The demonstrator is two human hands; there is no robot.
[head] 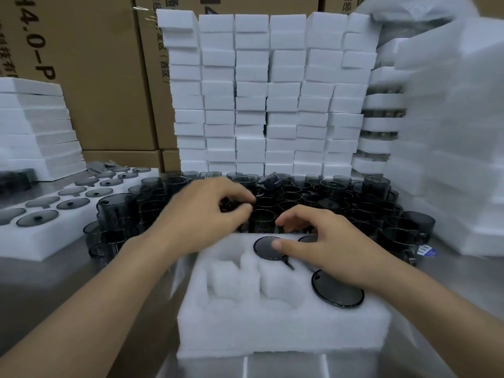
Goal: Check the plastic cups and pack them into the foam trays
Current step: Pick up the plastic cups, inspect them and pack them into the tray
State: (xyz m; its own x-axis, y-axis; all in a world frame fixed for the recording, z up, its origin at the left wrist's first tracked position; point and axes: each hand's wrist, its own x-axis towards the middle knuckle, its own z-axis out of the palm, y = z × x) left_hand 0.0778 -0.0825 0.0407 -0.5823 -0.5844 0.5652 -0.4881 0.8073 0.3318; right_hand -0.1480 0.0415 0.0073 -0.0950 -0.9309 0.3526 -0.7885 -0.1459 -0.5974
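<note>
The foam tray I'm packing sits at the bottom centre of the frame on the desk, with the loose cups crowded just behind its far edge across the middle. Three dark cups are seated in its right half: one under my right thumb, one nearer the lower right beside my wrist, and one mostly hidden by my fingers. My right hand lies over the tray's far right corner, fingers spread and loosely arched, gripping nothing, thumb tip resting on that first cup. My left hand reaches past the tray's far left corner into the loose cups, knuckles up, fingers curled toward the thumb around something dark; motion blur keeps me from telling whether it actually grips a cup. Both forearms come in from the bottom corners. At left lies a second tray filled with cups, and stacked foam blocks stand behind.
</note>
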